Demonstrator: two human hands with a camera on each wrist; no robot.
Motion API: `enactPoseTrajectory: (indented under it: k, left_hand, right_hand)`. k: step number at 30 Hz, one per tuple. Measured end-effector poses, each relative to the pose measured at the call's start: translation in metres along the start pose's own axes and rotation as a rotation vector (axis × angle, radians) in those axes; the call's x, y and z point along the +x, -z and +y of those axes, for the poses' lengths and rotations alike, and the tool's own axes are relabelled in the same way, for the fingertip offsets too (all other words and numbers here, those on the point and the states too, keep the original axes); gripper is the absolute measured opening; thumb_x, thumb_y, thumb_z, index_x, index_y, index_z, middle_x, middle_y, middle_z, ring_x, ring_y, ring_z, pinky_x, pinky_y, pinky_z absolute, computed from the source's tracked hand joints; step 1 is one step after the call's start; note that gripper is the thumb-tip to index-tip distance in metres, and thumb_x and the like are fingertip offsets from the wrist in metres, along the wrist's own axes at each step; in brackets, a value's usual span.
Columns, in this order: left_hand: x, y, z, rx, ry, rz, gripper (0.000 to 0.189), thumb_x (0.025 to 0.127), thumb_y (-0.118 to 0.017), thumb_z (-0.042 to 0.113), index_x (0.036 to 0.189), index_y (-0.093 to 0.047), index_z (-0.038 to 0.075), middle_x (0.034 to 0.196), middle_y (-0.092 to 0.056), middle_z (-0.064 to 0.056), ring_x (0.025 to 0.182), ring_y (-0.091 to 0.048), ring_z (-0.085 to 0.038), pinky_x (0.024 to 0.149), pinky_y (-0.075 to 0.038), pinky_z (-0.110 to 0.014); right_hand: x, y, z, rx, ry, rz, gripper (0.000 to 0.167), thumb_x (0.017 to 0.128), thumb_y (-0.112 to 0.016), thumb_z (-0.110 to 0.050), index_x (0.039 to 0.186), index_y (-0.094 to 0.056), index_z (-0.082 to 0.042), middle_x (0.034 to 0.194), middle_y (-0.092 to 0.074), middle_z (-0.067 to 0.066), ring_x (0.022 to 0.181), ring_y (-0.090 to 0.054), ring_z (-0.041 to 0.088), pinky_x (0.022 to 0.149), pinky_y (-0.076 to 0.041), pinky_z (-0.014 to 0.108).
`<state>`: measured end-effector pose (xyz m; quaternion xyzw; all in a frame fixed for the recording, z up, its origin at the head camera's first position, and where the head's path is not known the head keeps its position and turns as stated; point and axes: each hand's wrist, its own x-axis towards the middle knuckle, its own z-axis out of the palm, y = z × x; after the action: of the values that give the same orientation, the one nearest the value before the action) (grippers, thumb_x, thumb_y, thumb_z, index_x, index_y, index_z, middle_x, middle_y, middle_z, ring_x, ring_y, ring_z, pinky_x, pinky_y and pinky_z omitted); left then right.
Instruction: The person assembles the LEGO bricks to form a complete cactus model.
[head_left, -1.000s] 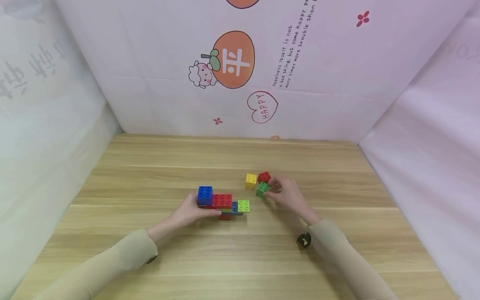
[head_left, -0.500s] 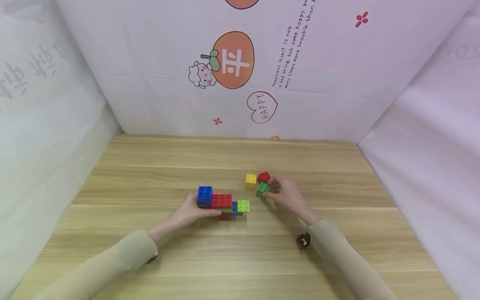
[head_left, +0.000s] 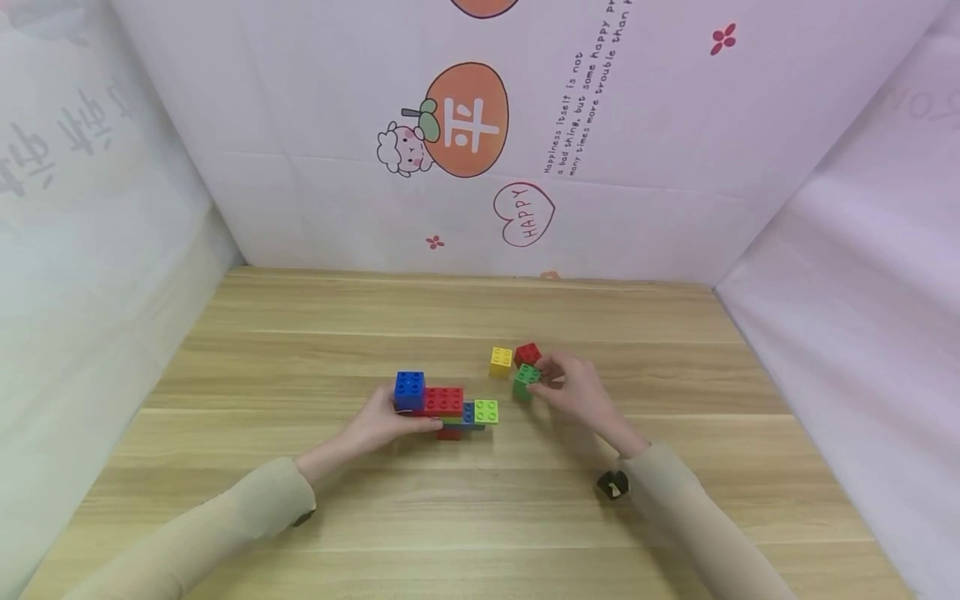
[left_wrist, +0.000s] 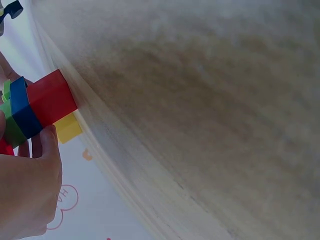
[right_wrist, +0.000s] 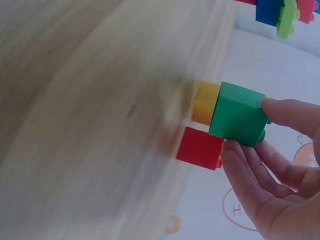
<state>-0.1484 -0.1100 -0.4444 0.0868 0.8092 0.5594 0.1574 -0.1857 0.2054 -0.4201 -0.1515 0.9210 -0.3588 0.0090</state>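
My left hand (head_left: 375,427) grips a built stack of toy bricks from its left end. A blue brick (head_left: 409,390) tops that end, beside a long red brick (head_left: 446,400); a lime brick (head_left: 486,411) sits on the right end, and a red brick (left_wrist: 52,98) forms the underside. Thumb and fingers of my right hand (head_left: 579,392) pinch a green brick (right_wrist: 239,114) with its studs up in the head view. Just behind it are a loose yellow brick (head_left: 501,362) and a loose red brick (head_left: 528,353), partly overlapped by the green one in the right wrist view.
The wooden table (head_left: 450,517) is bounded by a printed white cloth (head_left: 337,208) at the back and plain-looking cloth sides. A small dark object (head_left: 613,485) shows beside the right cuff.
Very little differs. The right wrist and cuff have shifted slightly to the right while the fingers keep their pinch on the green brick. My left hand and the stack hold nearly still.
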Motion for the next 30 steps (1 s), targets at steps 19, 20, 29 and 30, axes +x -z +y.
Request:
enactPoseTrajectory:
  k: [19,20,29,30]
  left_hand:
    - [0.000,0.000,-0.001,-0.006,-0.011,-0.007,0.049,0.081,-0.083,0.028,0.121,-0.064,0.007,0.119,-0.072,-0.011,0.107,-0.067,-0.019,0.101,-0.053,-0.044]
    - [0.000,0.000,-0.001,-0.007,-0.011,-0.007,0.049,0.081,-0.083,0.028,0.121,-0.065,0.007,0.119,-0.072,-0.011,0.107,-0.067,-0.019,0.101,-0.053,-0.045]
    - [0.001,-0.001,-0.002,-0.009,-0.018,-0.005,0.050,0.081,-0.083,0.028,0.122,-0.064,0.007,0.120,-0.072,-0.012,0.109,-0.067,-0.020,0.102,-0.053,-0.045]
    - [0.001,-0.001,-0.002,-0.011,-0.021,-0.005,0.050,0.081,-0.083,0.028,0.122,-0.064,0.007,0.120,-0.072,-0.012,0.109,-0.067,-0.020,0.102,-0.053,-0.045]
  right_hand:
    - [-0.016,0.012,-0.034,0.021,0.106,0.016,0.026,0.083,-0.078,-0.008,0.106,-0.066,-0.002,0.104,-0.072,0.013,0.096,-0.071,0.026,0.080,-0.063,0.036]
    - [-0.016,0.012,-0.035,0.021,0.110,0.015,0.026,0.083,-0.077,-0.008,0.106,-0.066,-0.003,0.104,-0.072,0.013,0.096,-0.071,0.025,0.080,-0.063,0.036]
    - [-0.023,0.015,-0.046,0.031,0.147,0.005,0.025,0.083,-0.077,-0.008,0.105,-0.066,-0.006,0.105,-0.072,0.010,0.095,-0.071,0.025,0.080,-0.063,0.033]
    - [-0.023,0.015,-0.047,0.032,0.151,0.003,0.024,0.083,-0.077,-0.009,0.105,-0.066,-0.006,0.105,-0.072,0.009,0.095,-0.071,0.024,0.080,-0.063,0.033]
